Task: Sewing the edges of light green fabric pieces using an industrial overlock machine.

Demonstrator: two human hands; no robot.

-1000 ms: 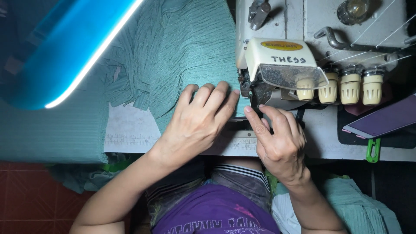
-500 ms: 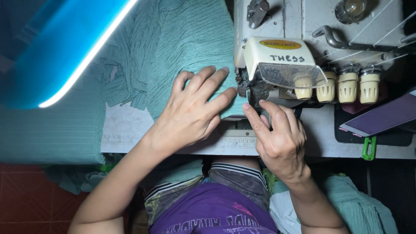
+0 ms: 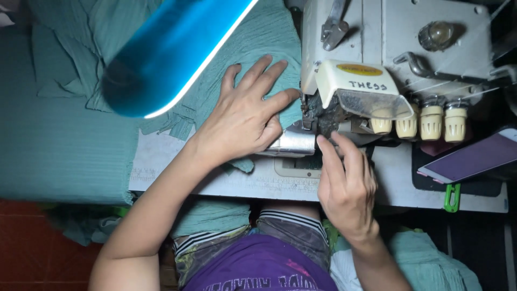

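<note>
Left hand [image 3: 245, 121] lies flat, fingers spread, pressing teal fabric [image 3: 253, 37] beside the sewing machine [image 3: 388, 64]. Right hand [image 3: 347, 186] has loosely curled fingers touching the edge at the presser foot [image 3: 308, 116]. Steady, even feeding probably keeps the seam straight.

Hands on the bench: two, left hand [image 3: 242, 121] and right hand [image 3: 347, 186]. Sewing machine [image 3: 388, 64]: one. Cream tension knobs [image 3: 431, 123]: four. Phone [image 3: 468, 159]: one. Blue lamp [image 3: 172, 54]: one.
</note>
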